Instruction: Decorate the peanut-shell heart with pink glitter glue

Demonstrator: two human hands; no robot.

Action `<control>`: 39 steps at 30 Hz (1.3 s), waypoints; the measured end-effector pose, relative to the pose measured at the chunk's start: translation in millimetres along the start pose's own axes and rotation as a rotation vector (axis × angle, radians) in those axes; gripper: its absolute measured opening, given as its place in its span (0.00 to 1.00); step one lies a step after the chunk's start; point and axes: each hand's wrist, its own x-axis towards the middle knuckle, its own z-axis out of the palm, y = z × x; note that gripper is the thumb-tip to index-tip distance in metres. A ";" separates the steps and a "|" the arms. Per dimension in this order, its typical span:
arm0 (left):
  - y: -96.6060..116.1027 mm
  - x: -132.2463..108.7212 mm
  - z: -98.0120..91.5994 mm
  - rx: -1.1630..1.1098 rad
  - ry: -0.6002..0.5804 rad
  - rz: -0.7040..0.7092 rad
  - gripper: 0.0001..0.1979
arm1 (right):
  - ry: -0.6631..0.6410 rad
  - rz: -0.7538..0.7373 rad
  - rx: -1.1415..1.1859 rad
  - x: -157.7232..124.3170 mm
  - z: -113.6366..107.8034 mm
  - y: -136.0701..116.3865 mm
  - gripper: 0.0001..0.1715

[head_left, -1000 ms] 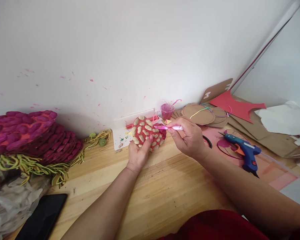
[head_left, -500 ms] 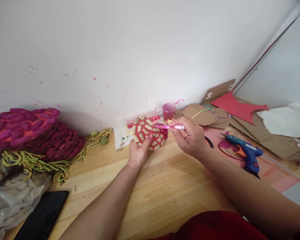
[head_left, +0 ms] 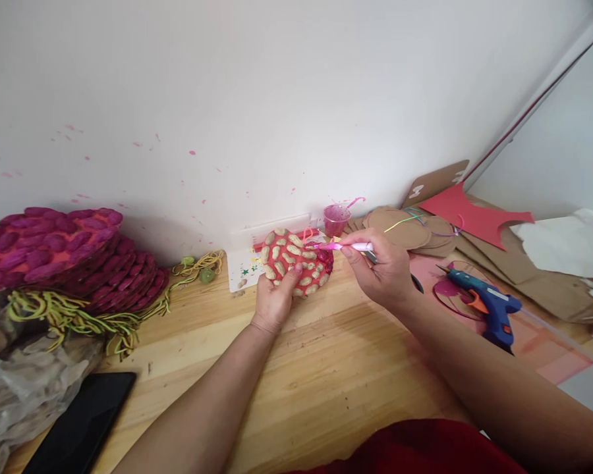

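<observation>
While left hand (head_left: 274,303) grips disc (head_left: 287,254) edge, brush (head_left: 338,247) has nearside room.

Compared with one second ago, the right hand (head_left: 383,268) has been shifted slightly farther to the right of the peanut-covered disc (head_left: 295,263), and more of the brush (head_left: 335,246) is exposed between them.

The peanut-covered disc (head_left: 282,258) hides most fingers of the left hand (head_left: 273,308), and the tip of the brush (head_left: 346,247) is too small to read (touching or not, I cannot tell). The left edge cuts the painted stack (head_left: 64,247) at nine o'clock, the bottom edge the phone (head_left: 84,421) at eight.
</observation>
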 end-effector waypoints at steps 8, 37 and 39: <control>2.3 -1.2 2.4 -0.032 -0.005 -0.028 0.25 | -0.023 -0.003 -0.009 -1.7 2.0 0.0 0.03; 2.3 3.1 3.6 -0.113 0.059 -0.051 0.26 | 0.001 0.197 0.129 -1.6 4.0 12.9 0.05; 0.9 4.3 2.8 -0.084 0.044 -0.041 0.25 | 0.023 0.246 0.144 -1.3 3.6 17.1 0.06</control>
